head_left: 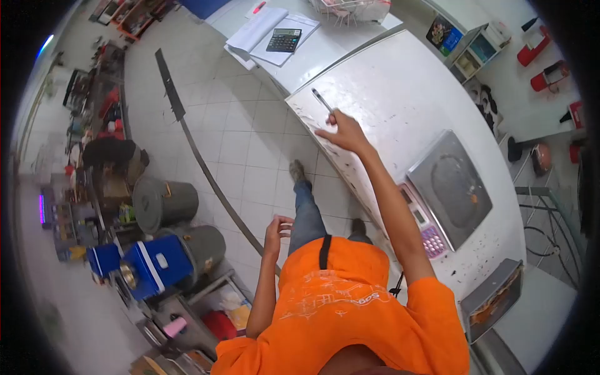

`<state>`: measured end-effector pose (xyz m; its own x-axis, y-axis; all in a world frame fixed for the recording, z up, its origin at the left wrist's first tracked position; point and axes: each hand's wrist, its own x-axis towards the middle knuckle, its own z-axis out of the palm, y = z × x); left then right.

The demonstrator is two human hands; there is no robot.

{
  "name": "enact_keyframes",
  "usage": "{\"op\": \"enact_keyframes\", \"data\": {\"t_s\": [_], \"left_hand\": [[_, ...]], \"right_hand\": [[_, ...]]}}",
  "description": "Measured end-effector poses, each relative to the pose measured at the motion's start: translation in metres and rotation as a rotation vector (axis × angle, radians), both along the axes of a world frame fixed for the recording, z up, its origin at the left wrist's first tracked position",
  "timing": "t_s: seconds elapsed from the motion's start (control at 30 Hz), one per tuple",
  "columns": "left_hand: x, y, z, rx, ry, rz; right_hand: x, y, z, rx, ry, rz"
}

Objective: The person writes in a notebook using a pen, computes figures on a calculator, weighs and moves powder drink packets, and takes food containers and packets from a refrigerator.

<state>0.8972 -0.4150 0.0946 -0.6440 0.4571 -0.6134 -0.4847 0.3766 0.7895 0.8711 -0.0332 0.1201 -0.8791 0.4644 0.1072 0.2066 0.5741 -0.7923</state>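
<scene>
My right hand [347, 132] is over the near edge of the white counter [381, 81]. Its curled fingers hold one end of a pen [321, 99], and the thumb stands apart. The pen points away from me, toward the far end of the counter. Below my right forearm sits a digital scale [451, 187] with a grey metal plate and a keypad. My left hand [277, 232] hangs beside my leg over the tiled floor, fingers loosely bent and apart, holding nothing.
A calculator [284, 40] lies on open papers [262, 31] at the far counter, near a wire basket [353, 9]. A grey tray [492, 300] sits at the right. Grey bins [164, 203] and a blue cooler box [156, 264] stand to the left.
</scene>
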Motion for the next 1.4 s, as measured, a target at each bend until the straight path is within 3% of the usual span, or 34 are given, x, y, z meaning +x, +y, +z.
{"op": "enact_keyframes", "data": {"t_s": [0.13,0.3,0.37,0.5,0.57,0.77,0.83,0.9,0.97,1.0,1.03,1.13,1.23,1.37,1.4], "left_hand": [[-0.164,0.043,-0.032,-0.144,0.16,-0.204],[-0.357,0.116,-0.02,0.015,0.234,-0.157],[-0.418,0.153,-0.013,0.071,0.232,-0.12],[-0.521,0.228,-0.033,0.161,0.224,-0.013],[-0.569,0.263,-0.067,0.158,0.237,0.051],[-0.633,0.342,-0.093,0.248,0.176,0.204],[-0.635,0.353,-0.088,0.274,0.037,0.299],[-0.635,0.359,-0.079,0.27,0.063,0.349],[-0.644,0.362,-0.1,0.359,0.003,0.41],[-0.646,0.362,-0.098,0.353,-0.022,0.397],[-0.646,0.362,-0.093,0.346,-0.048,0.384],[-0.645,0.365,-0.081,0.363,-0.036,0.313],[-0.634,0.37,-0.067,0.438,-0.056,0.255],[-0.607,0.374,-0.055,0.522,-0.253,0.216],[-0.598,0.375,-0.055,0.513,-0.252,0.208]], "right_hand": [[-0.154,0.044,-0.02,0.087,-0.121,-0.047],[-0.34,0.108,-0.055,0.383,-0.315,-0.048],[-0.391,0.127,-0.065,0.551,-0.239,-0.117],[-0.444,0.161,-0.064,0.59,-0.597,0.004],[-0.451,0.171,-0.059,0.561,-0.573,0.045],[-0.39,0.164,-0.057,0.576,-0.53,-0.132],[-0.335,0.16,-0.064,0.549,-0.438,-0.303],[-0.257,0.169,-0.083,0.492,-0.424,-0.431],[-0.184,0.173,-0.067,0.552,-0.59,-0.552],[-0.148,0.18,-0.067,0.567,-0.608,-0.617],[-0.115,0.182,-0.062,0.418,-0.651,-0.748],[-0.031,0.191,-0.063,0.421,-0.738,-0.945],[-0.002,0.188,-0.054,0.447,-0.906,-1.037],[-0.023,0.169,-0.103,0.636,-0.394,-1.004],[-0.047,0.156,-0.105,0.192,-0.266,-1.006]]}}
